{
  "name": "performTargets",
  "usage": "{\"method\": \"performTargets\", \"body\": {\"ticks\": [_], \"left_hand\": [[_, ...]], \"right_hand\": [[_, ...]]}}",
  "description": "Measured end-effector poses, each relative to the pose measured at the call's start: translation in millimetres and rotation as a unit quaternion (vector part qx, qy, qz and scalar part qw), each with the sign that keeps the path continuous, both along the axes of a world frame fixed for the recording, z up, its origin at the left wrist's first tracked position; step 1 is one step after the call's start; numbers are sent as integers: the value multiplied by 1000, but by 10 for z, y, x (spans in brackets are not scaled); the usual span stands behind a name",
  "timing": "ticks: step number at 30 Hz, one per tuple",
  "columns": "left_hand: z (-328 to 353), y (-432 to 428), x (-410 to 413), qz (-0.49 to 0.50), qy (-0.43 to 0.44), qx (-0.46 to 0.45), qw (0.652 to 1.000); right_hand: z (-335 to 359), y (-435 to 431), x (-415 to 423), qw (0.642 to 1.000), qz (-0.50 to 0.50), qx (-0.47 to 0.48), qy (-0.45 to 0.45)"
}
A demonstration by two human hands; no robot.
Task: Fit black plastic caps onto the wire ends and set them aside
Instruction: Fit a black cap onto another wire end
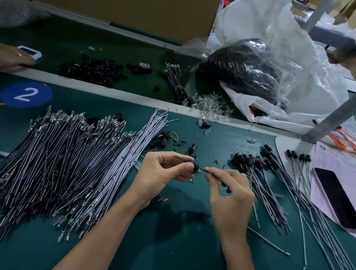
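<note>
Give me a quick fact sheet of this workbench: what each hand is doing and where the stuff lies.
Left hand: pinches a black cap
Right hand: pinches a wire, its end at the cap
Uncapped wires: big pile left of the hands
Capped wires: fanned out to the right
Loose caps: small cluster beyond the hands
Phone: lies on a paper sheet, far right
Table: green top
</note>
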State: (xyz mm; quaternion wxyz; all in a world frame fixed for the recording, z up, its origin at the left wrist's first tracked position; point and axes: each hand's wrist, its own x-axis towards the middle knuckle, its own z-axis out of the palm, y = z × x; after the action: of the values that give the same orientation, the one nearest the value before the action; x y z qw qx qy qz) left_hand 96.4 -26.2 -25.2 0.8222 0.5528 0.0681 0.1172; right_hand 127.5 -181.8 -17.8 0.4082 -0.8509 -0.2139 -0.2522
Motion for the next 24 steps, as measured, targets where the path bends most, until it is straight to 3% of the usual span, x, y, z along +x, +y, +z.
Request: {"method": "performTargets", "body": {"ticks": [7, 11, 14, 19, 24], "left_hand": [[-10, -22, 6, 3, 14, 39, 999], [-12, -49, -6, 6, 5, 89, 996], [-8, -71, 4, 59, 2, 108, 992], [35, 135, -15, 196, -5, 64, 978], [103, 221, -81, 213, -9, 59, 975]], "right_hand": [[82, 46, 11, 994, 79, -10, 81], [106, 133, 14, 995, 73, -25, 70], [129, 120, 18, 996, 48, -54, 43], [263, -135, 43, 997, -8, -79, 14], [390, -269, -21, 994, 6, -109, -5]]}}
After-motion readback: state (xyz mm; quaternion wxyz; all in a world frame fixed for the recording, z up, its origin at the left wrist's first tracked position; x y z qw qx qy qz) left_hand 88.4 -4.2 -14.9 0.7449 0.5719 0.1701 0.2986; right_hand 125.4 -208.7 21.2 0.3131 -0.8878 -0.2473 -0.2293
